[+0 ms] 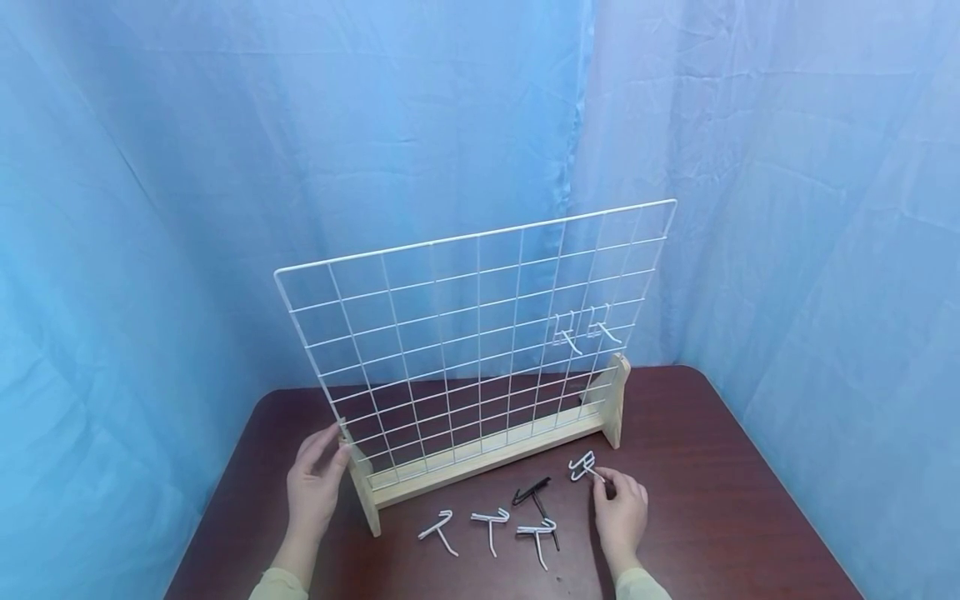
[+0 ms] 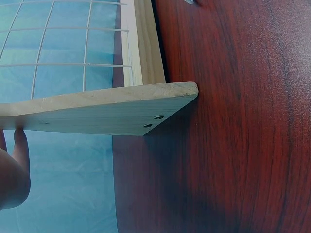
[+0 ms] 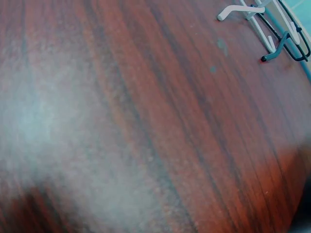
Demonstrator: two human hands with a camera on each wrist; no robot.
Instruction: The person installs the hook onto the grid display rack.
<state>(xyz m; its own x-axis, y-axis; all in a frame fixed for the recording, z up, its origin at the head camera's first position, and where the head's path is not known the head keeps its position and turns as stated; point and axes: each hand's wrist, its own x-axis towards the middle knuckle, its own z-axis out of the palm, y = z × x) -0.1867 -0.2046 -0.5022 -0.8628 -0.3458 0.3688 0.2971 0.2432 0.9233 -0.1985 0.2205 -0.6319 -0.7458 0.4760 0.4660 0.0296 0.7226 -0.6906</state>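
Note:
A white wire grid panel (image 1: 480,317) stands in a wooden base (image 1: 487,454) on the table. My left hand (image 1: 315,483) grips the base's left end piece (image 2: 107,114) near its top, thumb and fingertips right at the wood. In my right hand (image 1: 621,508), thumb and forefinger pinch a white grid hook (image 1: 582,466) by its prong, in front of the base's right end. Two white hooks (image 1: 567,335) hang on the right part of the grid. The right wrist view misses the right hand's fingers and the held hook.
Several loose hooks lie in front of the base: white ones (image 1: 442,532) and a black one (image 1: 534,493). The dark red wooden table (image 1: 712,500) has rounded back corners. Blue curtains (image 1: 420,125) hang behind and on both sides.

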